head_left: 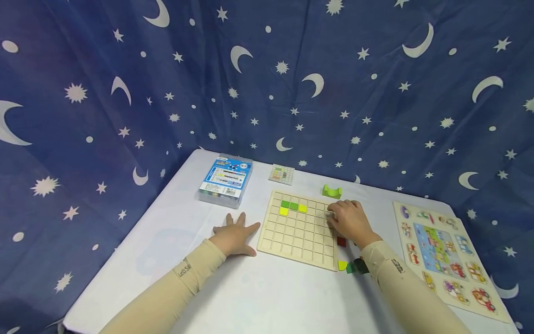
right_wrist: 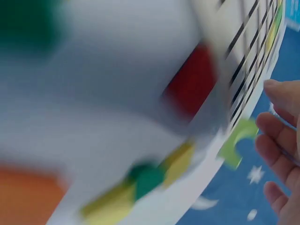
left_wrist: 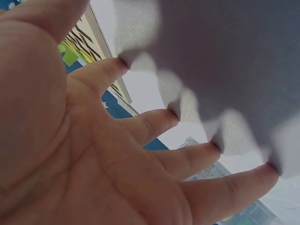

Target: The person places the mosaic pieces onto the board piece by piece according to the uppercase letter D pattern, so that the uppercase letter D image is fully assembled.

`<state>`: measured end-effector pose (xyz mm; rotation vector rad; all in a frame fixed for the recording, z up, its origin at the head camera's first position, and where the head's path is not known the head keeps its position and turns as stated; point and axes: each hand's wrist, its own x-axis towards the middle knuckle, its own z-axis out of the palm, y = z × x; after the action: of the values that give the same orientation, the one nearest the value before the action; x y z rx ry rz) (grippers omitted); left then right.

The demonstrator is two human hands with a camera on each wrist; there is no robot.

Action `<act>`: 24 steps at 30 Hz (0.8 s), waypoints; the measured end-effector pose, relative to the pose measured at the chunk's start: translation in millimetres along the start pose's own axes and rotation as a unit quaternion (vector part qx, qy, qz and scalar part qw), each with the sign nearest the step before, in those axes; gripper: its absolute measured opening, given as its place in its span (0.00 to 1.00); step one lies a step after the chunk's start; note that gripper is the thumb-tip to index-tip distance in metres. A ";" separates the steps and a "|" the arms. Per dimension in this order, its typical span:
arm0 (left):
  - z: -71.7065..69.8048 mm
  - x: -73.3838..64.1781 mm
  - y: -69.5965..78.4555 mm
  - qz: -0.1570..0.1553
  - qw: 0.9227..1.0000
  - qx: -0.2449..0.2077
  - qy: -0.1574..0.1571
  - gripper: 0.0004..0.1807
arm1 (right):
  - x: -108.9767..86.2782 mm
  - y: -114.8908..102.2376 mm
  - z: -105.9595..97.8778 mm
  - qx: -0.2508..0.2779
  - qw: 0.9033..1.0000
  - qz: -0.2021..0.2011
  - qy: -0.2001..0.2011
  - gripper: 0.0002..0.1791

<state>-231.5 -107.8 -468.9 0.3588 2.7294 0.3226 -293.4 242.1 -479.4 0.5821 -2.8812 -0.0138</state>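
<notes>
A wooden grid board (head_left: 292, 236) lies mid-table, with green tiles (head_left: 289, 204) and yellow tiles (head_left: 302, 208) grouped in its upper left cells. Over the board's right edge hovers my right hand (head_left: 352, 222). Its fingers are loosely bent with nothing seen between them in the right wrist view. A red block (right_wrist: 193, 84) lies near that edge, below the hand. My left hand (head_left: 235, 235) rests on the table left of the board, fingers spread and fingertips (left_wrist: 173, 112) on the white cloth. Behind the right hand stands a light green arched block (head_left: 332, 191).
A clear plastic box with a blue label (head_left: 225, 178) sits at the back left. Beside it lies a small pattern card (head_left: 282, 174). Yellow (head_left: 342, 265) and dark green pieces (head_left: 358, 266) lie by the board's lower right corner. A vehicle picture puzzle (head_left: 446, 278) occupies the right side.
</notes>
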 end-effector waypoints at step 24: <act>-0.6 -4.4 0.9 0.011 1.000 -0.004 0.005 0.48 | -42.3 31.9 -4.3 0.032 0.985 0.109 -0.130 0.16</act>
<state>-227.6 -108.3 -466.7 0.3859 2.7355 0.3429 -266.7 288.0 -482.0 0.2914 -3.1947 0.0383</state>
